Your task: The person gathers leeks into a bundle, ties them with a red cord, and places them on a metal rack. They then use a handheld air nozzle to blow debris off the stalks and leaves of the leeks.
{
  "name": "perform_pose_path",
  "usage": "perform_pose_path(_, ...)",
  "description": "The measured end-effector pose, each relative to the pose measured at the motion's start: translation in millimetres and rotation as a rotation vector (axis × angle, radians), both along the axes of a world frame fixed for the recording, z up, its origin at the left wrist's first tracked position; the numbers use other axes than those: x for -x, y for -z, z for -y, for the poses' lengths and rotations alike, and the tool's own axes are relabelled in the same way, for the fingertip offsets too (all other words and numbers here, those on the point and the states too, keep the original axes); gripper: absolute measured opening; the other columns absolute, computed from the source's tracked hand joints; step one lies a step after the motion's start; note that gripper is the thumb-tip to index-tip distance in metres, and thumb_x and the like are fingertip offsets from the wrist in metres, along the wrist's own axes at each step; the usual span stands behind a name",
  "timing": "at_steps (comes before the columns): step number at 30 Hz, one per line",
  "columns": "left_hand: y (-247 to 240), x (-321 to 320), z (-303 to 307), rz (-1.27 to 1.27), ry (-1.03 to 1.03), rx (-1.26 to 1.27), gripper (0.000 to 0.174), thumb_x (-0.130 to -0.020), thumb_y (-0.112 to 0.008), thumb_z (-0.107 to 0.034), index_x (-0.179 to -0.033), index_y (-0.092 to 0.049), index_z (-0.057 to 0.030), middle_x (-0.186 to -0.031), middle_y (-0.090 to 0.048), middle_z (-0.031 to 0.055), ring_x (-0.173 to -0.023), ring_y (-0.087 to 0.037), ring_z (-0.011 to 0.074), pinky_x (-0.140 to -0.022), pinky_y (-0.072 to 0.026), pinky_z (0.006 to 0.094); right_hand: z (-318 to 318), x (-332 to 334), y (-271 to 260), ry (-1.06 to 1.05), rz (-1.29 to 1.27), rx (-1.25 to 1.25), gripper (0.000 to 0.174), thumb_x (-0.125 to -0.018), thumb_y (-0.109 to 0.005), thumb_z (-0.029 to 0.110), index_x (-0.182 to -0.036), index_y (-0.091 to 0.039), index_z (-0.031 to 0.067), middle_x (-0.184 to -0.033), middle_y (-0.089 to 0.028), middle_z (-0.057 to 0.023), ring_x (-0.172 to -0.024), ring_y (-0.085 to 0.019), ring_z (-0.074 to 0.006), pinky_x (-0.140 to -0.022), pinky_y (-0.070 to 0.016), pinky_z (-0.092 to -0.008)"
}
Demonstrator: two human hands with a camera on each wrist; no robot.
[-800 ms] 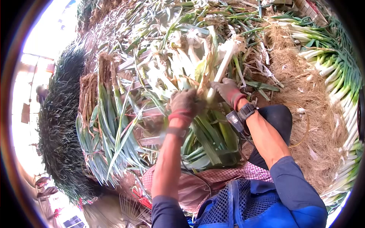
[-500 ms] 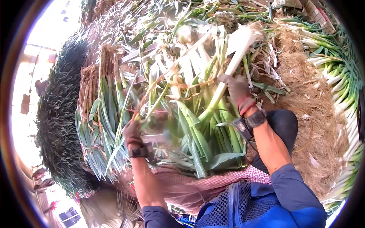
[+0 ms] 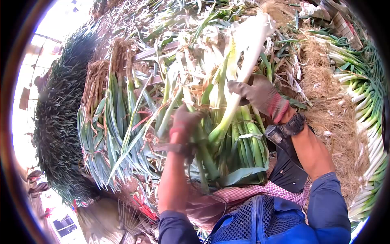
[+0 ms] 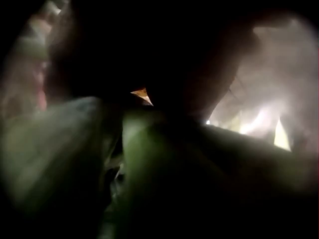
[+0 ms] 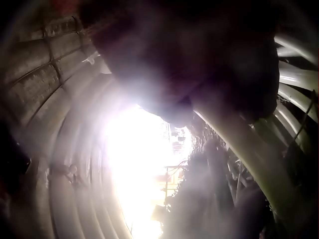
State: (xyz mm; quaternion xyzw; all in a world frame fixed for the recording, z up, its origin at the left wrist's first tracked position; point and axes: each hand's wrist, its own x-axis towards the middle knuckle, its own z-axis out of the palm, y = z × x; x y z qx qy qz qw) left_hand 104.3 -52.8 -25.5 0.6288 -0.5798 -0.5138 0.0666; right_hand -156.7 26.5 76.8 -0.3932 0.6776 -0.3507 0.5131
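My gloved right hand (image 3: 260, 94) grips a thick leek (image 3: 251, 57) around its shank, fingers and thumb wrapped over it. The leek's white root end points up and away, while its green part slants down toward my lap. In the right wrist view the pale leek (image 5: 244, 149) runs out from under the dark glove. My gloved left hand (image 3: 185, 120), blurred, is over the green leaves left of that leek; I cannot tell whether it holds one. Close, dark green leaves (image 4: 144, 154) fill the lower left wrist view. More leeks (image 3: 245, 142) lie across my lap.
Bundled leeks (image 3: 115, 97) with brown roots lie to the left, before a tall dark green pile (image 3: 61, 118). Stripped leaves (image 3: 162, 24) cover the far ground. On the right are a mat of roots (image 3: 337, 134) and rows of white-stemmed leeks (image 3: 367, 122).
My left hand swung out left and down with a dry leaf strip, then came back to the leaves in the middle. My right hand, gripping the leek, moved slightly right.
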Motion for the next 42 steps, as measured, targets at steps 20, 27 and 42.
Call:
perform_pose_path(20,-60,-3,-36,-0.617,-0.049,-0.076,0.046,-0.088,-0.083,-0.006,-0.129,-0.063,-0.0012,-0.104,-0.073,0.0049,-0.088,-0.069,0.0155,-0.081,-0.0575,0.0308,87,-47,25,-0.106,-0.007,0.234,0.056,-0.105,-0.068,0.045,-0.12,-0.07,-0.0097,-0.093,-0.074,-0.0129,-0.08,-0.069,-0.0221,-0.075,-0.0576,-0.0351)
perform_pose_path(27,-49,-71,13,-0.524,-0.398,0.165,0.025,-0.088,-0.078,-0.01,-0.108,-0.07,0.0024,-0.08,-0.072,0.0101,-0.063,-0.067,0.0195,-0.058,-0.0556,0.0314,93,8,-14,-0.405,-0.105,0.254,0.044,-0.1,-0.072,0.033,-0.118,-0.074,-0.0071,-0.103,-0.077,-0.0139,-0.087,-0.075,-0.0176,-0.078,-0.0627,-0.035)
perform_pose_path(42,-54,-115,32,-0.284,-0.622,0.345,0.033,-0.085,-0.084,-0.007,-0.111,-0.066,0.0043,-0.082,-0.071,0.0097,-0.06,-0.067,0.0198,-0.055,-0.0573,0.0323,40,40,152,-0.053,-0.674,-0.174,0.131,-0.068,-0.092,0.071,-0.144,-0.044,-0.0251,-0.139,-0.062,-0.0394,-0.129,-0.065,-0.0422,-0.112,-0.0508,-0.0393)
